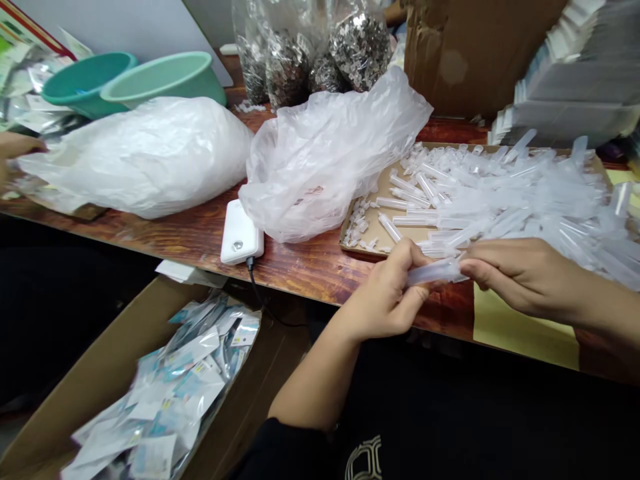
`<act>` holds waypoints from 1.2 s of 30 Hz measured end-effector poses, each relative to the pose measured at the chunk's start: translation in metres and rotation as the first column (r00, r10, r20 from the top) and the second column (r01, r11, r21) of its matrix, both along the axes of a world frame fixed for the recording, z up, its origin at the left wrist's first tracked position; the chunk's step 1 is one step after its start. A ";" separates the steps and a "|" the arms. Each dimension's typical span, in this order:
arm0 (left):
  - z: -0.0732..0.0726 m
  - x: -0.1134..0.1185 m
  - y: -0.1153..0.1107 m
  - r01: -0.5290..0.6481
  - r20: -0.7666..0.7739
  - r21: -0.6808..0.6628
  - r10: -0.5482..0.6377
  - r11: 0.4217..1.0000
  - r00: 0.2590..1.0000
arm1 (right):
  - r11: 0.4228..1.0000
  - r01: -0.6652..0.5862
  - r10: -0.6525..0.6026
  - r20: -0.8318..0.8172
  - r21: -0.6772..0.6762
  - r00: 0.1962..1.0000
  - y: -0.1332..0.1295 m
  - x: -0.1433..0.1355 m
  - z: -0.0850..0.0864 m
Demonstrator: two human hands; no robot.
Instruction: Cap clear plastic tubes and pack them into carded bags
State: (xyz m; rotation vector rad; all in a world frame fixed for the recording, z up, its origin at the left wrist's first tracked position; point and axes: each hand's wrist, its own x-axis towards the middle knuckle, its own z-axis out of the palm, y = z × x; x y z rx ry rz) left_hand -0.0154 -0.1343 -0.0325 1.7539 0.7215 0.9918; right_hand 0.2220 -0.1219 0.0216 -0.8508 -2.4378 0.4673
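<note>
My left hand is closed around a translucent plastic tube, which lies sideways in front of my chest. At the tube's right end, the fingers of my right hand are pinched together; whether they grip the tube itself or a small part on it is hidden. Just beyond both hands, a shallow cardboard tray holds a heap of similar clear tubes. Small whitish plastic pieces are gathered in the tray's left corner.
Two white plastic bags and a white power bank with a cable lie on the wooden table. Behind are green basins, bags of metal pieces and stacked cards. Below left, a carton holds packets. Another person's hand shows far left.
</note>
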 end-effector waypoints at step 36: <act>-0.011 0.066 -0.004 0.091 0.304 -0.630 0.137 0.771 0.943 | 0.914 -0.126 0.072 0.151 0.386 0.986 -0.051 0.047 -0.018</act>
